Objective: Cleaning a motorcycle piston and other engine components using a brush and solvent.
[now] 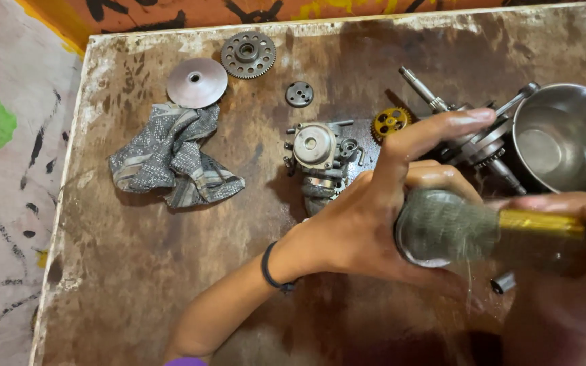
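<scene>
Left grip (381, 210) closed around round metal part (435, 230), right grip (578, 213) clasping brush (510, 230) against it.

three gears (248, 54), one rag (171, 157), one steel bowl (568, 135), one carburetor (318, 157)

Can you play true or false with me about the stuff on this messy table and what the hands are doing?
1. The left hand holds a round metal part. True.
2. The right hand holds a brush with a yellow handle against that part. True.
3. The grey patterned rag is folded neatly inside the steel bowl. False: it lies crumpled on the table, far left of the bowl.
4. The small yellow gear sits beside the carburetor. True.
5. The big toothed gear lies at the near edge of the table. False: it lies at the far edge, by the smooth metal disc.
</scene>
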